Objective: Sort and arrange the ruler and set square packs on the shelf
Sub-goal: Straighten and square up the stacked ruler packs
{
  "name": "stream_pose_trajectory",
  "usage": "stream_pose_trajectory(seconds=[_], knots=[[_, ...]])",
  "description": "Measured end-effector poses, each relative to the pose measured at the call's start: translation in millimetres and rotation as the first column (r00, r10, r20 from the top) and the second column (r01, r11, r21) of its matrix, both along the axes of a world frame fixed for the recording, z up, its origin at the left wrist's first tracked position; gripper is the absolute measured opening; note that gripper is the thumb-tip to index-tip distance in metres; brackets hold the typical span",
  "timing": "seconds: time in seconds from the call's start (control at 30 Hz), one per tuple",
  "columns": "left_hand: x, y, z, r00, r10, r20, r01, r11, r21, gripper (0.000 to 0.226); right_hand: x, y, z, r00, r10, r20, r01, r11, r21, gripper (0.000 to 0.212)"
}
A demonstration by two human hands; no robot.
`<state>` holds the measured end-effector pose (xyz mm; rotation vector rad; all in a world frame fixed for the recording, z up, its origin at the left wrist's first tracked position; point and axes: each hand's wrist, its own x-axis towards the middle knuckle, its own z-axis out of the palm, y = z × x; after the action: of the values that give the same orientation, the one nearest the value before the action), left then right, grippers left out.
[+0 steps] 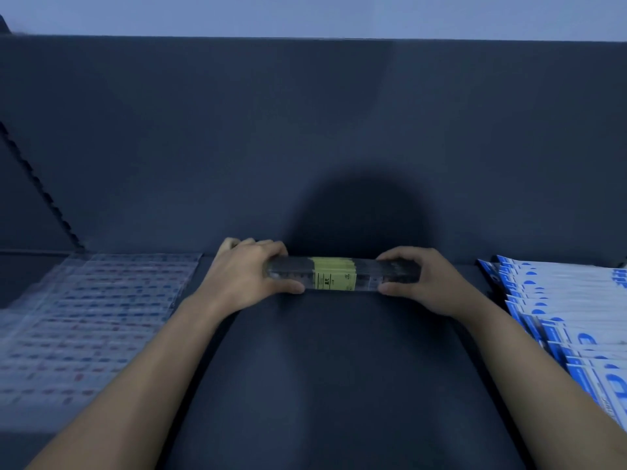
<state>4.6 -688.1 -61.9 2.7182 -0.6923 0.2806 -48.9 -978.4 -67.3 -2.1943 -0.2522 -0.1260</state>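
Note:
A bundle of clear ruler packs with yellow labels (334, 274) lies crosswise at the back of the dark shelf (339, 368), close to the back panel. My left hand (251, 273) grips the bundle's left end, fingers over the top and thumb along the front. At the other end my right hand (424, 279) holds it the same way. Clear packs with red and blue print (91, 317) lie flat in overlapping rows on the left. A row of white and blue packs (570, 313) leans in a stack on the right.
The shelf's dark back panel (305, 147) rises just behind the bundle. A notched upright strip (40, 188) runs diagonally at the far left. Bare shelf surface stretches between my forearms toward the front edge.

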Motion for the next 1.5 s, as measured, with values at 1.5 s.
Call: stream_pose_trajectory(seconds=[1.5], knots=[[-81,-16,-23,0.952,-0.011,-0.305,0.096,0.96,0.264,0.073,-56,52,-22,0.995,-0.01,-0.096,-0.063,0.685,-0.725,0.067]])
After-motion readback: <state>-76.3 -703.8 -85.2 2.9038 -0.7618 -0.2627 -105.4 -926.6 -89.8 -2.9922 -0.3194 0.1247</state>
